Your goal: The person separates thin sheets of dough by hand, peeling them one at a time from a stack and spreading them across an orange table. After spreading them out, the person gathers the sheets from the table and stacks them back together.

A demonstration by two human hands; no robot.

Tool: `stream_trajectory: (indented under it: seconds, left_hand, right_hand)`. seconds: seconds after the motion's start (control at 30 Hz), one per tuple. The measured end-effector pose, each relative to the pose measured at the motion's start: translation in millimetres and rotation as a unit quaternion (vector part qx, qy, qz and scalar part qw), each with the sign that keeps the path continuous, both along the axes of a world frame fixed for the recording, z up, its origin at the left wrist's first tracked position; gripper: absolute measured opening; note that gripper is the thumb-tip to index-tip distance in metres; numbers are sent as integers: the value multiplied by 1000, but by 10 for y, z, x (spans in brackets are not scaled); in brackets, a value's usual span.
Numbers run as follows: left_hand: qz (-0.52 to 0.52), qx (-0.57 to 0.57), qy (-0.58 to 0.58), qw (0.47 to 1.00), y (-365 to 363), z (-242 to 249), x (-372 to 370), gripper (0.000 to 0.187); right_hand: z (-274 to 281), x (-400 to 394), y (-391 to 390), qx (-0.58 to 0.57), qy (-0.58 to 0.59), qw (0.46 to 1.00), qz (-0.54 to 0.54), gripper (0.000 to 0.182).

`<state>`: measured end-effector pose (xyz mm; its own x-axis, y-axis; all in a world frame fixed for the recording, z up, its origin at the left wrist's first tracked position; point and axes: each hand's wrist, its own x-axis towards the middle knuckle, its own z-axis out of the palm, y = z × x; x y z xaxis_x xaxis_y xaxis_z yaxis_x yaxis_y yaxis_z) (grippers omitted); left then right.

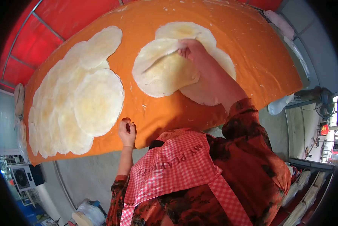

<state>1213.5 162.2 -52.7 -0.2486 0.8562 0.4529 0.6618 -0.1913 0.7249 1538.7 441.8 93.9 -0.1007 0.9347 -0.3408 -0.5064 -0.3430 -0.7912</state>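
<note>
My right hand pinches the upper edge of a round, thin flatbread, and a fold runs across the bread from that grip. Beneath it lie more flatbreads, one farther back and one partly covered by my forearm. My left hand rests near the front edge of the orange cloth, its fingers curled in; whether anything is in them cannot be made out. Just left of it, a single flatbread tops a wide spread of overlapping flatbreads.
The orange cloth covers a large table, with flour specks at its right. Red panels on a metal frame stand behind. A fan is at the right, a plastic-wrapped bundle at lower left, and a rack at lower right.
</note>
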Motion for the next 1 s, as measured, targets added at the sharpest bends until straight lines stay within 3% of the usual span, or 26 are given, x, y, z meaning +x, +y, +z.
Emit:
stream_trajectory:
  seconds: [0.07,0.1,0.3,0.43,0.53,0.8,0.9,1.0]
  left_hand:
    - [-9,-15,-11,1000,4,-4,-23,9]
    - [-9,-40,-22,999,-27,6,-31,9]
    - [-46,-11,-35,998,-5,-43,-114,8]
    - [-67,-15,-58,996,5,-59,-157,7]
    - [-66,4,-81,995,41,-54,-150,6]
    - [-50,13,-45,998,10,-56,-200,4]
    - [-57,8,-66,996,-2,-71,-222,7]
    - [-63,26,-61,996,14,-130,-259,9]
  right_hand:
    - [433,11,-109,12,-5,999,-29,14]
    - [444,77,-260,79,12,997,23,12]
    - [-1088,286,-781,-69,-91,993,-1,8]
    - [-1272,192,-980,-106,-267,957,-45,9]
    - [-1226,70,-1076,-129,-322,931,-109,10]
    - [-1249,-1,-828,-257,-62,957,-118,9]
    - [-1104,-109,-637,-224,-194,949,-107,17]
    - [-908,-49,21,-85,-88,989,-83,27]
